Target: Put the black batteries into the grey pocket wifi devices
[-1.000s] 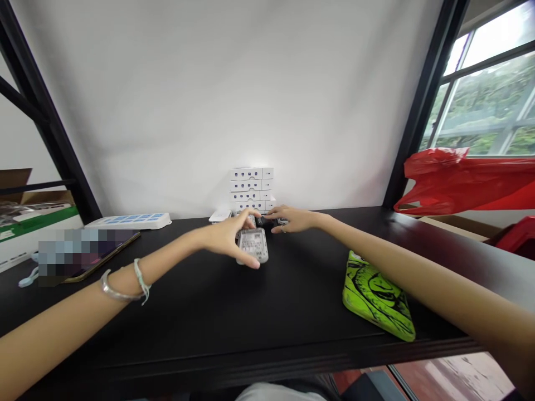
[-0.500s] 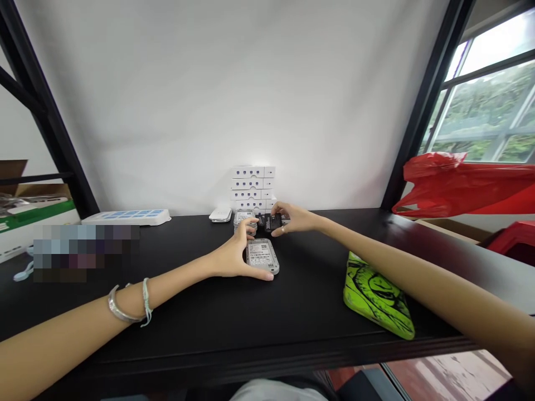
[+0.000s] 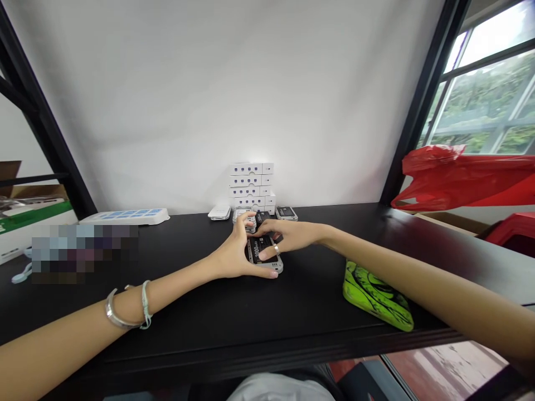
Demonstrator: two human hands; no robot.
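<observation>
A white, open-backed handheld device (image 3: 276, 267) lies on the black table in front of me. My left hand (image 3: 238, 253) curves round its left side, thumb along the near edge and fingers at the far end. Over the device's recess sits a black battery (image 3: 261, 244) marked 3000 mAh. My right hand (image 3: 288, 236) reaches in from the right and grips this battery between thumb and fingers; whether it lies fully flat is hidden. Just behind are further devices (image 3: 246, 214) and another black battery (image 3: 262, 216).
Small white boxes (image 3: 251, 181) are stacked against the wall. White covers (image 3: 219, 212) lie left of them, a device with a battery (image 3: 286, 213) to the right. A white power strip (image 3: 125, 216) stands at back left. A green phone case (image 3: 376, 295) lies under my right forearm.
My right hand has brought the black battery toward me, from behind the device onto its recess. My left hand stays round the device.
</observation>
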